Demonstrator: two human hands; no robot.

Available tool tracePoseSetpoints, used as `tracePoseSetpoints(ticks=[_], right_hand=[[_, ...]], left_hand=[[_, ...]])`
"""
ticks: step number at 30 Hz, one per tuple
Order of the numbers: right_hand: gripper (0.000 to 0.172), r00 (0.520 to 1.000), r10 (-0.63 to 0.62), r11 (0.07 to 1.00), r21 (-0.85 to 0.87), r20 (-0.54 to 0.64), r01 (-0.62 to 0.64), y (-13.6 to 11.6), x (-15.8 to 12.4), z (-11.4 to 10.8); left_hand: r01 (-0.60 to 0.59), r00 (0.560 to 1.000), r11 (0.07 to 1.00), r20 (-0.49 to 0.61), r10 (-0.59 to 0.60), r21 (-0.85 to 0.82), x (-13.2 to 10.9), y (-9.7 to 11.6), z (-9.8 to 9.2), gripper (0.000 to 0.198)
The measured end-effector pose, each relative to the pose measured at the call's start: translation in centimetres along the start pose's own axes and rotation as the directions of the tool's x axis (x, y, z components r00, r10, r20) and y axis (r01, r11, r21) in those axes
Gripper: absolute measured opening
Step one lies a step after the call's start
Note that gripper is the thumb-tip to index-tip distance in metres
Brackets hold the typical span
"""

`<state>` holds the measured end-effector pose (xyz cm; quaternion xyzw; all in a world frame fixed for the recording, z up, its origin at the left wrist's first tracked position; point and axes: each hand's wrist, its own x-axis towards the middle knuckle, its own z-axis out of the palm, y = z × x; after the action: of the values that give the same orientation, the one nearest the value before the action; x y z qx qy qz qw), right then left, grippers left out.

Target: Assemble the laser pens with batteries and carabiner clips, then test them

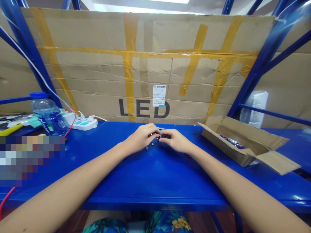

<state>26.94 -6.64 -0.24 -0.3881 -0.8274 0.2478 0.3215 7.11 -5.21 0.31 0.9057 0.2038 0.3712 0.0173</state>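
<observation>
Both my hands meet over the far middle of the blue table point(155, 174). My left hand point(143, 137), with a ring on one finger, is closed, its fingertips pinched at a small dark metallic piece point(159, 136). Pinching the same piece from the other side is my right hand point(175, 139), also closed. The piece is too small and too covered by fingers to name. Tiny metal parts point(147, 148) lie on the table just below my left fingers. Something shiny and slim point(160, 128) shows behind the fingertips. Below my right wrist lies a small red item point(188, 155), partly hidden.
An open cardboard box point(225, 147) with tools in it stands on the right. At the left are a water bottle point(48, 113) with a blue cap, a white power strip point(84, 123) and a red cable point(71, 124). A large cardboard panel point(102, 81) closes off the back.
</observation>
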Motion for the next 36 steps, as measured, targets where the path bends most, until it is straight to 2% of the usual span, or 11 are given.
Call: tracePoseSetpoints(ticks=[7, 11, 16, 19, 22, 26, 29, 31, 34, 36], right_hand=[[0.009, 0.999, 0.04, 0.991, 0.129, 0.025, -0.043, 0.1, 0.0, 0.0], [0.011, 1.0, 0.03, 0.998, 0.06, -0.009, -0.029, 0.8, 0.1, -0.3], [0.01, 0.999, 0.012, 0.998, -0.054, -0.048, -0.014, 1.3, 0.1, -0.6], [0.01, 0.999, 0.002, 0.995, -0.102, -0.034, -0.006, 1.2, 0.1, -0.5], [0.009, 1.0, -0.002, 0.994, -0.109, -0.019, 0.0, 1.1, 0.1, -0.4], [0.009, 1.0, 0.006, 0.994, -0.105, -0.004, -0.006, 1.0, 0.1, -0.3], [0.009, 1.0, 0.02, 0.994, -0.108, -0.001, -0.02, 1.0, 0.1, -0.3], [0.009, 1.0, 0.031, 0.995, -0.097, -0.001, -0.031, 0.9, 0.0, -0.3], [0.009, 0.998, 0.059, 0.997, -0.041, 0.01, -0.058, 0.7, 0.0, -0.2], [0.009, 0.995, 0.09, 0.996, 0.025, 0.041, -0.091, 0.4, -0.1, -0.1]], left_hand=[[-0.043, 0.999, 0.999, 0.0, 0.043, -0.01, -0.2, 0.0, 0.1, 0.017], [0.118, 0.992, 0.989, 0.028, -0.121, 0.09, -0.3, -0.2, -0.1, 0.014], [0.23, 0.921, 0.938, 0.252, -0.296, 0.26, -0.8, -1.0, 0.4, 0.015], [0.272, 0.888, 0.924, 0.3, -0.349, 0.269, -1.1, -1.3, 1.1, 0.016], [0.306, 0.878, 0.92, 0.3, -0.372, 0.245, -1.1, -1.3, 1.6, 0.009], [0.332, 0.868, 0.921, 0.316, -0.384, 0.206, -0.8, -0.9, 1.4, 0.008], [0.345, 0.87, 0.908, 0.28, -0.405, 0.238, -0.5, -0.4, 0.8, 0.008], [0.336, 0.9, 0.905, 0.193, -0.39, 0.26, -0.4, -0.1, 0.5, 0.007], [0.283, 0.953, 0.94, 0.051, -0.297, 0.188, -0.2, 0.2, 0.3, 0.007], [0.212, 0.977, 0.97, -0.006, -0.213, 0.118, -0.2, 0.3, 0.4, 0.008]])
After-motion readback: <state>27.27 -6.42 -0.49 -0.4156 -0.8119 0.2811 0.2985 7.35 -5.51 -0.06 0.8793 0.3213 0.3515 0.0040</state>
